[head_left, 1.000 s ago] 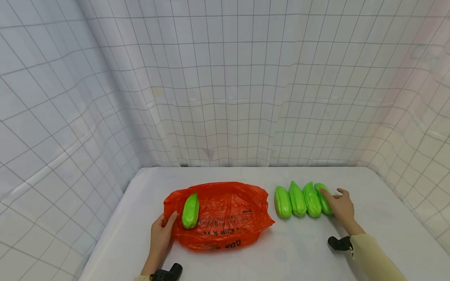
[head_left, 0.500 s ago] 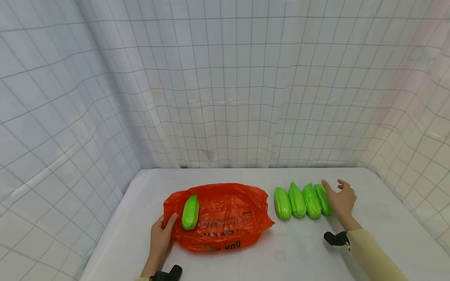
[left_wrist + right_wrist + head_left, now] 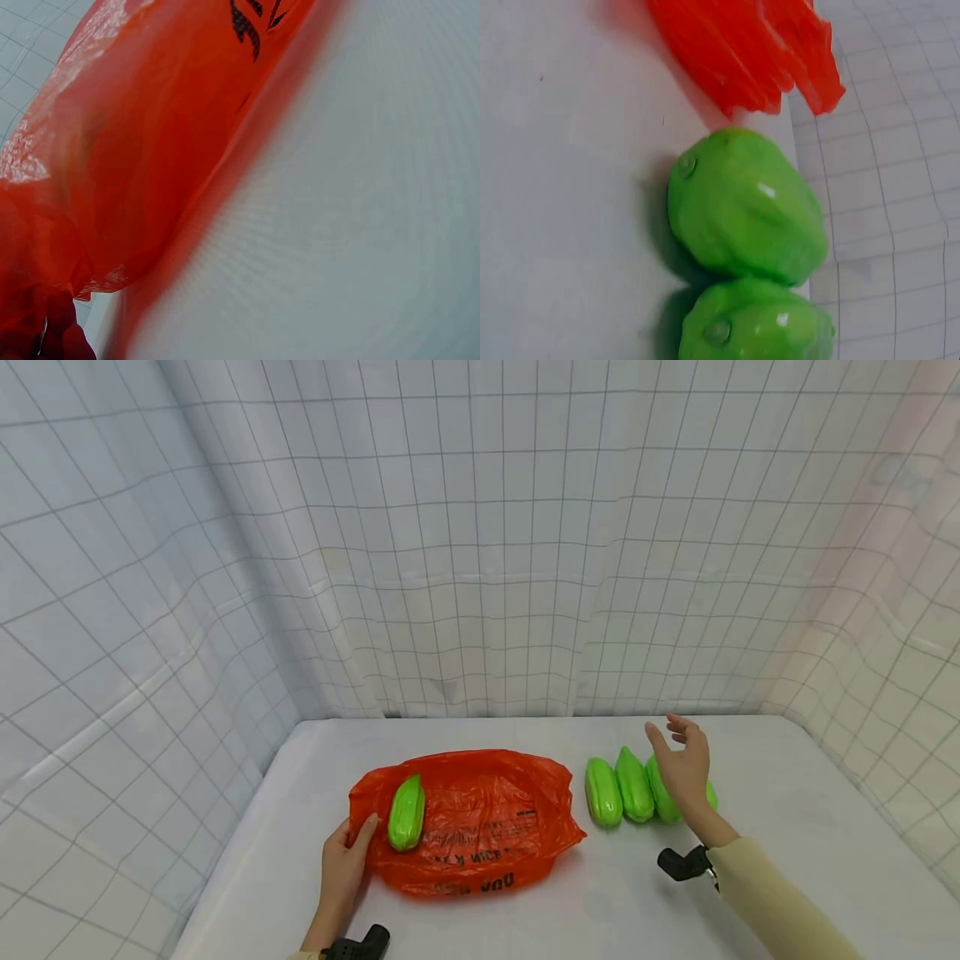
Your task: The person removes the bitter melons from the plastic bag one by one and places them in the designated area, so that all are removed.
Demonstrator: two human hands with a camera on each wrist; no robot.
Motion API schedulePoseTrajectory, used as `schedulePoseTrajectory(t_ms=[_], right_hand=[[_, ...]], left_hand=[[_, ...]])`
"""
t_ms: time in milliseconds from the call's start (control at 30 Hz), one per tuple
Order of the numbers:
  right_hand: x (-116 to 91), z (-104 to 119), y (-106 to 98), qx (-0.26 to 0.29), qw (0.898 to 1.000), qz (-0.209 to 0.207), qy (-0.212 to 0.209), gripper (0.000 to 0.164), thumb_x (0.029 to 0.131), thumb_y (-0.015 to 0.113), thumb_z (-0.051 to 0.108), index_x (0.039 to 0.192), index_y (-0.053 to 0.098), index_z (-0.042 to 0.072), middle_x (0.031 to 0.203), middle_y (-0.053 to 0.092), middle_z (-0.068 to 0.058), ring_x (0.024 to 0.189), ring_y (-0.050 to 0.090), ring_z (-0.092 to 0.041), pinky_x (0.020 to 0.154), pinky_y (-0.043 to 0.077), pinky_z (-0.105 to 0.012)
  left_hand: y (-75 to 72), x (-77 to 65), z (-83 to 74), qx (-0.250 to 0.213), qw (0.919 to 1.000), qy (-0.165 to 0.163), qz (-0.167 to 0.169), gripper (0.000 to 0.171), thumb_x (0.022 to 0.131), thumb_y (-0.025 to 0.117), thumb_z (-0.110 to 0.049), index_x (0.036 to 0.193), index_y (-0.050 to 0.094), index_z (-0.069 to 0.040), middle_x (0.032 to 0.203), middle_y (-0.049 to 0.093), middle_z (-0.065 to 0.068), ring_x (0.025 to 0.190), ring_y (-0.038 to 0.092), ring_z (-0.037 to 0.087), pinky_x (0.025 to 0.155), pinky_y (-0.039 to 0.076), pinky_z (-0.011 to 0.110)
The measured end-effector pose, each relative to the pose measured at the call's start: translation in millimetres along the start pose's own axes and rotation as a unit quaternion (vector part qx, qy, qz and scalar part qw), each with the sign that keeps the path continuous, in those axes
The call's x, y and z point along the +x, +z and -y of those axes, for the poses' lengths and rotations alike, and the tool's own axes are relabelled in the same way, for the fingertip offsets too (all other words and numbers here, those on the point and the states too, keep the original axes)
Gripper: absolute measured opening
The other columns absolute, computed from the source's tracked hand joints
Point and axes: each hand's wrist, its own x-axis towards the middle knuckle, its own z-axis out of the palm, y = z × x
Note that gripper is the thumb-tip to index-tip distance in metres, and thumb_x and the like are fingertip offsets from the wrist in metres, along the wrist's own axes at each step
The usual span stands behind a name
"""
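Note:
My left hand (image 3: 345, 864) grips the left edge of a red plastic bag (image 3: 487, 852), with black print, spread on the table. In the left wrist view, dark fingertips (image 3: 64, 330) show at the bag's gathered edge. A shiny green ridged vegetable (image 3: 407, 812) lies lengthwise at the bag's left end. To the right, several similar vegetables (image 3: 603, 792) stand side by side in a row. Over the row's right end is my right hand (image 3: 684, 768), thumb and fingers apart, holding nothing and partly hiding two of them. The right wrist view shows a close vegetable (image 3: 742, 202).
The white table (image 3: 600, 910) ends at the back against a white curtain (image 3: 480, 568) with a grid of lines, which also hangs at both sides. A narrow strip of table separates the bag from the row. Black wrist mounts (image 3: 684, 864) sit at both wrists.
My right hand has moved left and away from me, from beside the rightmost vegetable to over the row's right end. The left hand, bag and vegetables have stayed in place.

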Motion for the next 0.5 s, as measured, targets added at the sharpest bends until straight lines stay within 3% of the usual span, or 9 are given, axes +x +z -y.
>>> schedulePoseTrajectory(t_ms=[200,500], right_hand=[[-7.0,20.5,14.9,0.037,0.998,0.056,0.017,0.047,0.094,0.059,0.032,0.127,0.05,0.0,0.12,0.053,-0.016,0.107,0.05,-0.027,0.085,0.037,-0.033],[-20.9,38.6,30.2,0.063,0.99,0.127,0.022,0.045,0.095,0.056,0.038,0.126,0.053,0.005,0.118,0.058,-0.011,0.106,0.054,-0.023,0.089,0.043,-0.038]], left_hand=[[0.0,0.6,-0.3,0.002,1.0,0.0,0.008,0.045,0.094,0.057,-0.04,0.115,0.062,0.0,0.107,0.063,0.016,0.085,0.053,0.014,0.072,0.048,0.016],[-0.5,-1.0,-0.1,0.0,0.9999,0.003,0.01,0.045,0.095,0.057,-0.039,0.117,0.061,0.0,0.111,0.062,0.017,0.086,0.055,0.012,0.073,0.048,0.015]])
